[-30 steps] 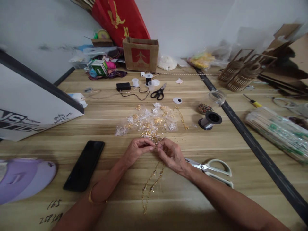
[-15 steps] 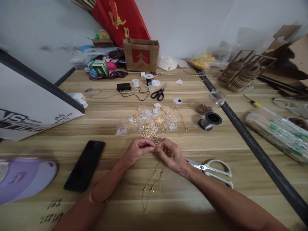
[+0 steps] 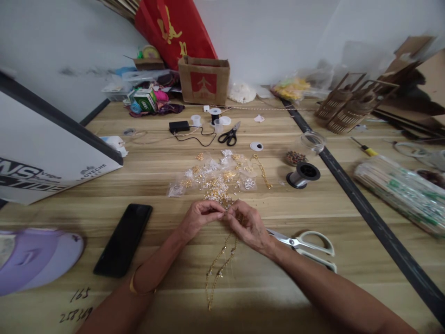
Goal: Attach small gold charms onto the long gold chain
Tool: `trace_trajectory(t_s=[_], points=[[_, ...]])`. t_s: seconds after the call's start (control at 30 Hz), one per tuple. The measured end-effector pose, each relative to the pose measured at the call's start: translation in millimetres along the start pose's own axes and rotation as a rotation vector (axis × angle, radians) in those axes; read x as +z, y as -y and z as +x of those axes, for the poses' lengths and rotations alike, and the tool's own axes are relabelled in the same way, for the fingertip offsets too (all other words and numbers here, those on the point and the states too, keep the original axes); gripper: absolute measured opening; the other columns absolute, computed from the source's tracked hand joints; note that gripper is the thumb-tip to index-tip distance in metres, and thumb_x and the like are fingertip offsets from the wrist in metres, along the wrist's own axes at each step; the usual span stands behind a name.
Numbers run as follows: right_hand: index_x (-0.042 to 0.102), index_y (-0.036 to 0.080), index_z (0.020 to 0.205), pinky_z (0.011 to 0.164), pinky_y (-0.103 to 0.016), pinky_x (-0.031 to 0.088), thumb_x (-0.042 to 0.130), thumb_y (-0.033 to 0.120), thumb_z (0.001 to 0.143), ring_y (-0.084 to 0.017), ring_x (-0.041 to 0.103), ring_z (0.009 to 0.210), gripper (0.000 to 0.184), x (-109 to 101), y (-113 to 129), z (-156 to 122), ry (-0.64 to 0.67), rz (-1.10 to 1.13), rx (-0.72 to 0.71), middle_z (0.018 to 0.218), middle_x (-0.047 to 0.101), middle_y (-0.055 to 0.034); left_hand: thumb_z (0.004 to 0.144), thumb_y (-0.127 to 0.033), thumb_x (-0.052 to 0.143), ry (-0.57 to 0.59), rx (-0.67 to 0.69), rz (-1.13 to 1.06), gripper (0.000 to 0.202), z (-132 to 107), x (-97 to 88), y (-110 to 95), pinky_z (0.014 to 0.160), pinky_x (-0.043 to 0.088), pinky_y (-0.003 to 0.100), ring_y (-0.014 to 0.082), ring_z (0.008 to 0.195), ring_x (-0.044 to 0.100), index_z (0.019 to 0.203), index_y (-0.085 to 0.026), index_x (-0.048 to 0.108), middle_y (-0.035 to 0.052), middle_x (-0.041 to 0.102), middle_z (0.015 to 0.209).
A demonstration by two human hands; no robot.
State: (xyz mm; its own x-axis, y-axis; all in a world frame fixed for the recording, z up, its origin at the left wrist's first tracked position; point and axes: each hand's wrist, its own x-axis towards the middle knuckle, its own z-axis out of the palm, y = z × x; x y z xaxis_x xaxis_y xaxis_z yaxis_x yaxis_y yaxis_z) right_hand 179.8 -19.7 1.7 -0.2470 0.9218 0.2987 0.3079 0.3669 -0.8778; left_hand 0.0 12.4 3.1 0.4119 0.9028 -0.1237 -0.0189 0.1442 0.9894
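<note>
My left hand (image 3: 200,218) pinches thumb and forefinger together, and its tips meet those of my right hand (image 3: 248,223). Whatever the left fingertips grip is too small to make out. A thin gold chain necklace (image 3: 219,272) with small pale pieces along it lies on the wooden table (image 3: 181,297) in a long loop. Its upper end runs up under my right hand, whose fingers are closed around it. Just beyond my fingertips is a pile of gold and silver jewellery findings (image 3: 217,188), some in clear bags. White-handled scissors (image 3: 306,243) lie beside my right wrist.
A black phone (image 3: 123,239) and a purple object (image 3: 41,260) lie to the left, below a white box (image 3: 52,157). Toward the right are a wire spool (image 3: 303,175), a jar of beads (image 3: 297,157) and packed sticks (image 3: 399,195). Black scissors (image 3: 230,134) lie farther back.
</note>
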Motion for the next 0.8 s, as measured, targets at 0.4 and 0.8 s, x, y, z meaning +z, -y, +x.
trace_trajectory(t_s=[0.4, 0.8], points=[[0.057, 0.018, 0.079, 0.057, -0.025, 0.04, 0.054, 0.025, 0.086, -0.013, 0.051, 0.064, 0.01, 0.0, -1.6, -0.1, 0.014, 0.004, 0.024, 0.07, 0.056, -0.0011, 0.066, -0.025, 0.075, 0.005, 0.012, 0.008, 0.015, 0.5, 0.0, 1.7, 0.068, 0.049, 0.025, 0.0139, 0.068, 0.062, 0.073, -0.013, 0.07, 0.0033, 0.069, 0.072], [0.056, 0.018, 0.078, 0.061, -0.026, 0.042, 0.054, 0.019, 0.084, -0.013, 0.051, 0.066, 0.007, -0.1, 0.1, -0.1, 0.004, -0.039, -0.033, 0.07, 0.055, -0.0004, 0.062, -0.029, 0.079, -0.019, 0.031, -0.013, 0.02, 0.6, 0.5, 0.7, 0.066, 0.05, 0.025, 0.0142, 0.066, 0.062, 0.069, -0.013, 0.07, 0.0035, 0.069, 0.069]])
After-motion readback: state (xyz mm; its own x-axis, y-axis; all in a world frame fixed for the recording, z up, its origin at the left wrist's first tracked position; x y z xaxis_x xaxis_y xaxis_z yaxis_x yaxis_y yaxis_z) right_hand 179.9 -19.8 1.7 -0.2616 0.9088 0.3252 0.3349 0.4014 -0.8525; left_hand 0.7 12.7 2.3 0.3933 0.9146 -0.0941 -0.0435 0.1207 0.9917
